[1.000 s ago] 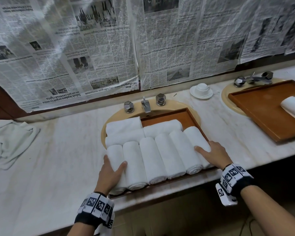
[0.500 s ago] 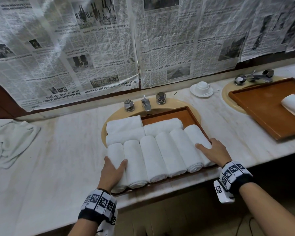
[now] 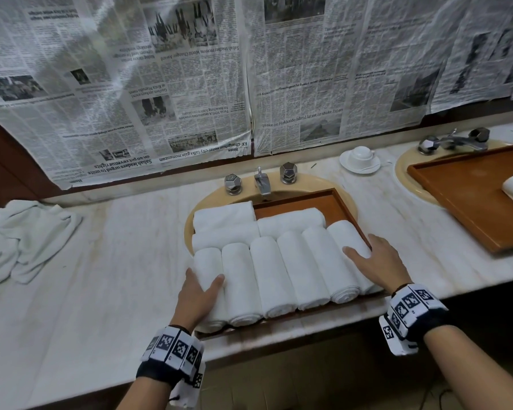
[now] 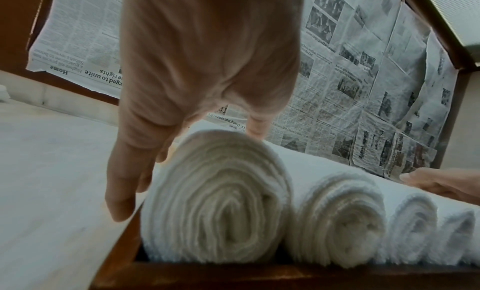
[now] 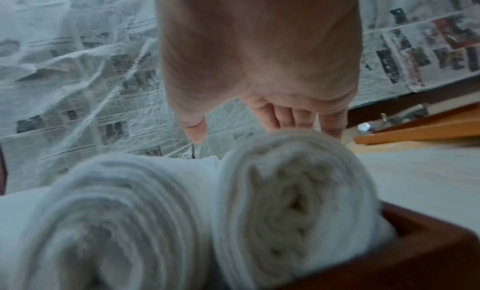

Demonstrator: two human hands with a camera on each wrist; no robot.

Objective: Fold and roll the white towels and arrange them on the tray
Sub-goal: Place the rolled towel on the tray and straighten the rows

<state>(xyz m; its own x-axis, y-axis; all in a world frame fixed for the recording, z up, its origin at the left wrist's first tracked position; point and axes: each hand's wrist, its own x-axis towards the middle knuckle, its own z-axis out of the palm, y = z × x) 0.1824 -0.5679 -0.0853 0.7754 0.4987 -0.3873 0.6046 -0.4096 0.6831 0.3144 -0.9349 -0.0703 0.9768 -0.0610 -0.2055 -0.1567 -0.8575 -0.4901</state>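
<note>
Six rolled towels (image 3: 288,270) lengthwise front-to-back in tray (image 3: 335,199); hands flat, fingers straight, flanking row.

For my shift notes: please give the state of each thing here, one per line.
front rolled towels: six, side by side in tray
back towels: three, crosswise
tray: nearly full
left hand: on leftmost roll
right hand: on rightmost roll
loose towels: unfolded on counter

Left hand (image 3: 196,300) palm-down with thumb spread, right hand (image 3: 378,263) flat, fingers straight, both forearms extended
</note>
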